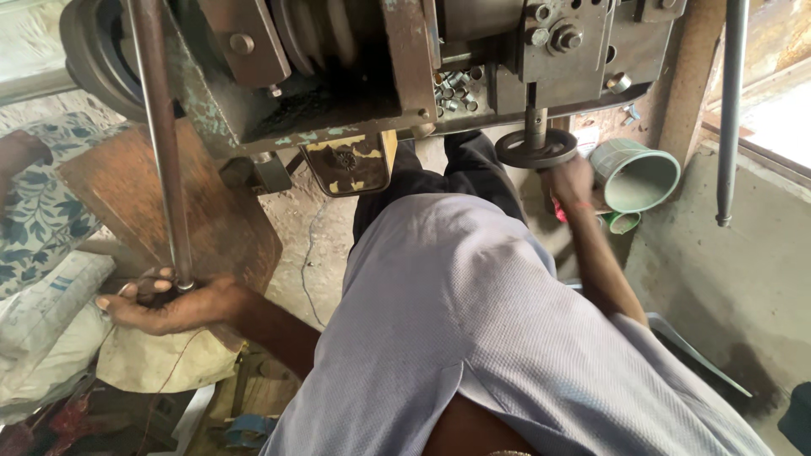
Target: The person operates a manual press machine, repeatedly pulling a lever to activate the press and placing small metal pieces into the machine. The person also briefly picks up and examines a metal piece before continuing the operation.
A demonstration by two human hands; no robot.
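Note:
My left hand (169, 302) is closed around the lower end of a long steel lever rod (160, 143) that runs up along the left side of a worn metal machine (380, 67). My right hand (568, 181) reaches forward under a small dark handwheel (536, 149) on a vertical shaft at the machine's right side. Whether the right hand grips anything is hidden by its back and the wheel. My light lilac shirt (473, 329) fills the lower middle of the view.
A green plastic mug (635, 175) lies on its side beside the right hand. A rusty brown plate (194, 203) and a floral cloth (38, 211) are at the left, with white sacks (51, 321) below. Several small metal parts (456, 89) sit on the machine. A thin rod (731, 110) hangs at the right.

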